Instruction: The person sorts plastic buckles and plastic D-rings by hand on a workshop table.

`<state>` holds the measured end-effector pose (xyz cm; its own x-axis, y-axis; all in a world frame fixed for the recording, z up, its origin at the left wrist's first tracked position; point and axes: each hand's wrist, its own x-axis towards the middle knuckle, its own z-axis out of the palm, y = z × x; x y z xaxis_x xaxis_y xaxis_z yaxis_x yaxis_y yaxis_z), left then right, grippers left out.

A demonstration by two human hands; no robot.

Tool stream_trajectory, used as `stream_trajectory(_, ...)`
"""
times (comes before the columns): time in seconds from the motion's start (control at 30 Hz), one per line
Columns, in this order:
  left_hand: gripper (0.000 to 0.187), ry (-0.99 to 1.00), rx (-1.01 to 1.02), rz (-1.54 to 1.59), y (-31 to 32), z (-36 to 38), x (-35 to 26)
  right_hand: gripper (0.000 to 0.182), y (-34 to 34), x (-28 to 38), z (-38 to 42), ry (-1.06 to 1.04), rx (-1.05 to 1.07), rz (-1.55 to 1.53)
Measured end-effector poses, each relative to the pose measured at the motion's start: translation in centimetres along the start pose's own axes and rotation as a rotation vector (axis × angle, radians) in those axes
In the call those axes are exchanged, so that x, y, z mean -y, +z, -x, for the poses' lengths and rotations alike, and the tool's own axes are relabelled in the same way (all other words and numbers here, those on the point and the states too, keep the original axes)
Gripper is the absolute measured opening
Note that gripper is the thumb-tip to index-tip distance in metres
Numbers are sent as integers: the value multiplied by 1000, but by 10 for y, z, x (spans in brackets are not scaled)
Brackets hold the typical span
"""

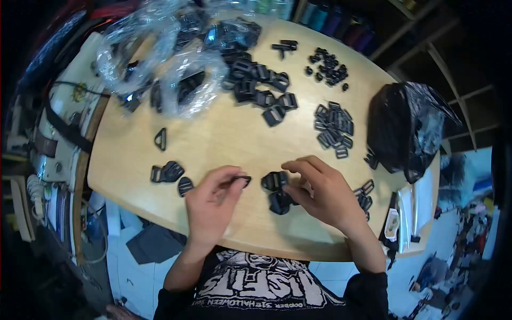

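My left hand [216, 200] is closed, pinching a small black plastic buckle piece [244, 180] between thumb and fingertips. My right hand [322, 192] has its thumb and index finger spread apart, right at the edge of a small group of black plastic buckles [274, 181] in front of me. Left of my left hand lie a rounded black piece [185, 186], a black side-release buckle [172, 172] and a triangular black ring [160, 139].
Black buckles [256, 85] are heaped at the back beside clear plastic bags [186, 80]. Strap sliders [335, 128] and small black parts [329, 68] form piles on the right. A black plastic bag [397, 128] stands at the right edge; a sewing machine [64, 128] is at left.
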<state>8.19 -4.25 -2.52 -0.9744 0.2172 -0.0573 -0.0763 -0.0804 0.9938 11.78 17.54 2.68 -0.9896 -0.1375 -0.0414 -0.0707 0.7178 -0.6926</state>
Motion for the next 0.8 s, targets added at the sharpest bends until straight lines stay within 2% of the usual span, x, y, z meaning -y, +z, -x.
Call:
stream_trajectory(0.07, 20, 224, 88, -420, -1, 6, -8, 29, 7, 1, 2, -43, 13, 27)
stream_trajectory(0.13, 19, 292, 52, -487, -4, 13, -12, 31, 14, 2, 1, -73, 14, 69)
stream_trajectory(0.2, 22, 317, 155, -532, -6, 19, -14, 32, 16, 1, 3, -88, -40, 90)
stream_trajectory(0.23, 32, 323, 125, -469, -4, 22, -8, 32, 15, 5, 5, -154, -17, 8)
stream_trajectory(0.27, 32, 330, 155, -443, -1, 26, -4, 32, 14, 11, 8, -206, -4, -64)
stream_trajectory(0.33, 39, 100, 130, -134, 6, 32, 2, 34, 19, 26, 19, -225, 36, -173)
stream_trajectory(0.4, 46, 60, 193, -68, 11, 30, -1, 32, 32, 26, 27, -243, -91, -108)
stream_trajectory(0.47, 49, 60, 190, 2, 16, 28, -3, 31, 29, 24, 33, -147, -107, -208)
stream_trajectory(0.53, 46, 88, 274, 50, 19, 26, -7, 30, 23, 20, 40, -65, -114, -309)
stream_trajectory(0.6, 36, -2, 298, 93, 24, 19, -12, 25, 12, 10, 58, 96, -174, -427)
stream_trajectory(0.63, 37, 88, 346, -154, 19, 12, -12, 24, 6, 4, 68, 125, -198, -376)
stream_trajectory(0.67, 37, 89, 349, -160, 17, 2, -15, 24, 0, -4, 79, 124, -202, -382)
stream_trajectory(0.73, 37, 422, 434, -704, 18, -13, -21, 26, -5, -17, 98, 255, -21, -202)
stream_trajectory(0.8, 40, 345, 401, -747, 24, -12, -21, 27, 3, -19, 103, 282, -86, -179)
